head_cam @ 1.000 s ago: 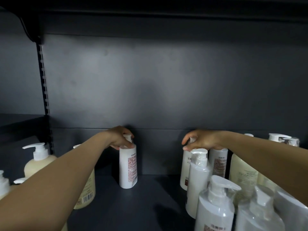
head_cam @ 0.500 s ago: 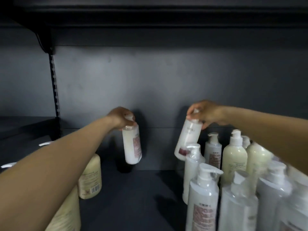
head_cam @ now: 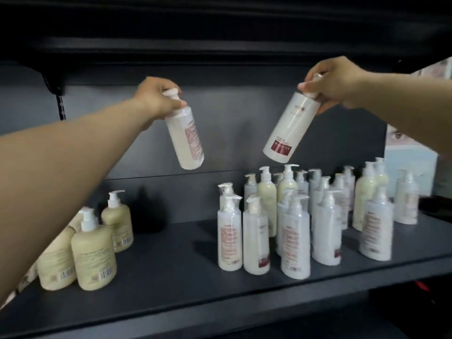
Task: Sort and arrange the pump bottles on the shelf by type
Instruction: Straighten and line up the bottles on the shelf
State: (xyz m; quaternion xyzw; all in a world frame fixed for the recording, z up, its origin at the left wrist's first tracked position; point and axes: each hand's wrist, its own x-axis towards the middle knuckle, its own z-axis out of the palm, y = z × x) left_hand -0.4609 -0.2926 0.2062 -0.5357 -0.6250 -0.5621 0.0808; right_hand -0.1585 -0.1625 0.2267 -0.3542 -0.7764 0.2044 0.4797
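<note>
Head view. Left hand (head_cam: pixel 156 99) grips a white bottle (head_cam: pixel 185 140) by its pump neck; right hand (head_cam: pixel 335 81) grips a second white bottle (head_cam: pixel 288 128) the same way, both tilted, high above the shelf (head_cam: pixel 171 270). Likely carried clear of the mixed cluster (head_cam: pixel 305 216) for regrouping; cream bottles (head_cam: pixel 93 258) stand at shelf left. Half a second ago both hung lower, nearer the shelf.

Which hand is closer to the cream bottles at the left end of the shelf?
Left. The left hand is up and to the right of the cream bottles; the right hand is far off to their right.
</note>
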